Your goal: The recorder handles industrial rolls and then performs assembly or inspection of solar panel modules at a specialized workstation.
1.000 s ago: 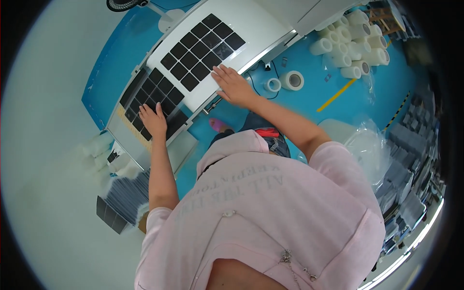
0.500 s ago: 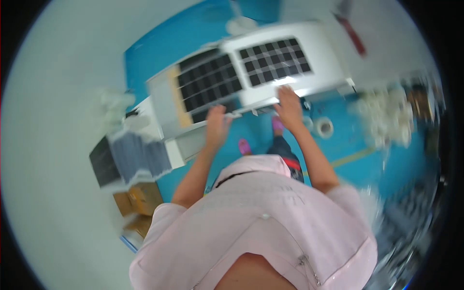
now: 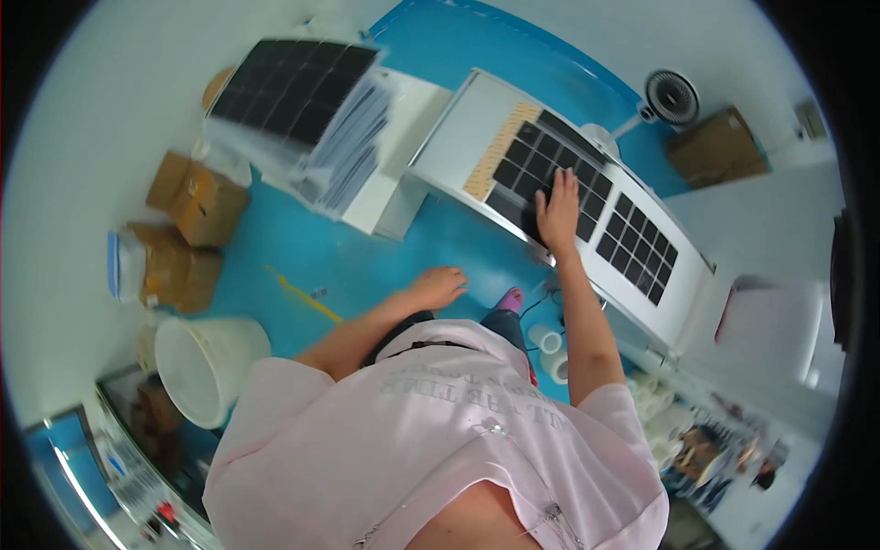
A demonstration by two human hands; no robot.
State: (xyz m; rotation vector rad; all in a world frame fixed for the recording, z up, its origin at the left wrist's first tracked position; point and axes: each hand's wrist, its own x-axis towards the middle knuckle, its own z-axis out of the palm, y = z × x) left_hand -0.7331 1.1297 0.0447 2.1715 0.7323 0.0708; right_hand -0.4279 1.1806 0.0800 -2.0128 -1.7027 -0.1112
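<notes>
My right hand (image 3: 561, 215) lies with fingers stretched out over a dark gridded panel (image 3: 524, 170), which looks like a solar panel, on the long white worktable (image 3: 477, 115). Contact is likely, though a small gap cannot be ruled out. Beyond it, a second gridded panel (image 3: 639, 247) rests farther right on the same table. A tan strip (image 3: 500, 151) borders the first panel on its left. My left hand (image 3: 438, 287) hangs over the floor in front of my waist, loosely curled, with nothing visible in it.
At the far left, a stack of dark panels (image 3: 293, 87) and pale sheets stands on a white table (image 3: 412, 110). Cardboard boxes (image 3: 203, 206) and a white bin (image 3: 211, 362) are on my left. A fan (image 3: 671, 97) stands behind the worktable; white rolls (image 3: 550, 353) lie by my feet.
My view has turned left, bringing the stack and bin into sight. My left hand has left the table edge and dropped by my waist. My right hand has moved onto the left panel.
</notes>
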